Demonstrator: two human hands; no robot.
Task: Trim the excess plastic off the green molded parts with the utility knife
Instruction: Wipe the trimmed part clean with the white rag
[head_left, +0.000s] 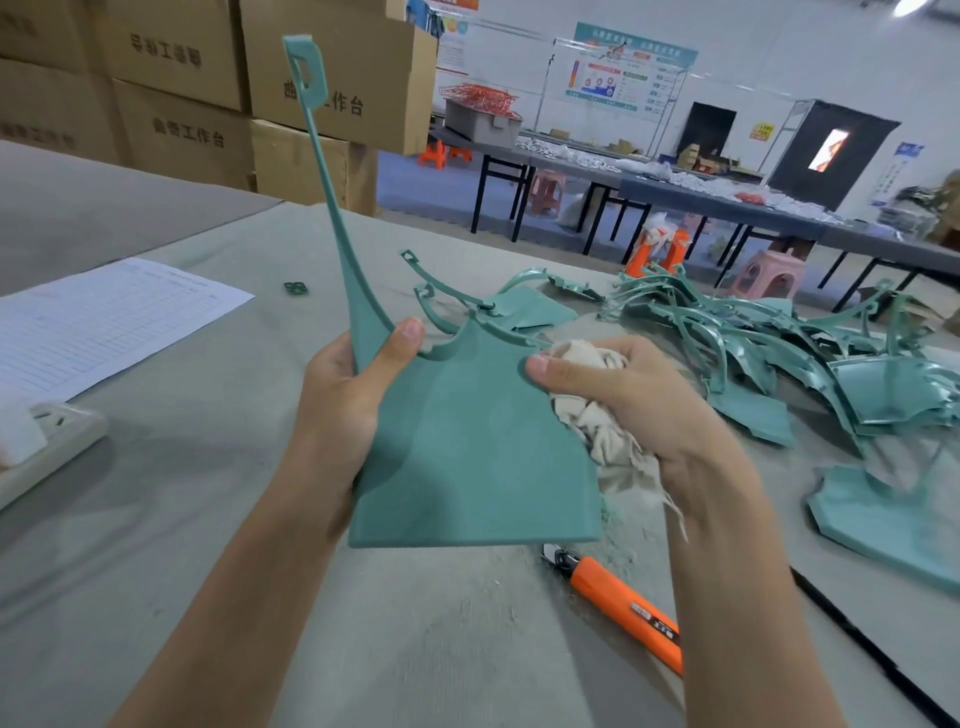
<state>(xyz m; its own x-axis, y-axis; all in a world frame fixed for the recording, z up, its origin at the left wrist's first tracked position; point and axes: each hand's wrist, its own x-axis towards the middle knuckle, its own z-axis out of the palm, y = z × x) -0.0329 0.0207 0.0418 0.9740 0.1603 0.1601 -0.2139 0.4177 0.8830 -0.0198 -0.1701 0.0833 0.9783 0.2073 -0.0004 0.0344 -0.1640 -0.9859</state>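
I hold a green molded part (467, 447) upright above the table; it is a flat panel with a long thin arm rising to the upper left. My left hand (345, 400) grips its left edge, thumb on the front face. My right hand (623, 395) grips a crumpled beige rag (597, 431) against the part's right edge, thumb on the panel. The orange utility knife (623, 605) lies on the table below my right forearm, in neither hand.
A pile of green molded parts (769, 343) spreads over the table at right. A printed sheet (104, 322) and a white tray (47, 441) lie at left. Cardboard boxes (208, 88) stack behind. A black cable (872, 649) runs at lower right.
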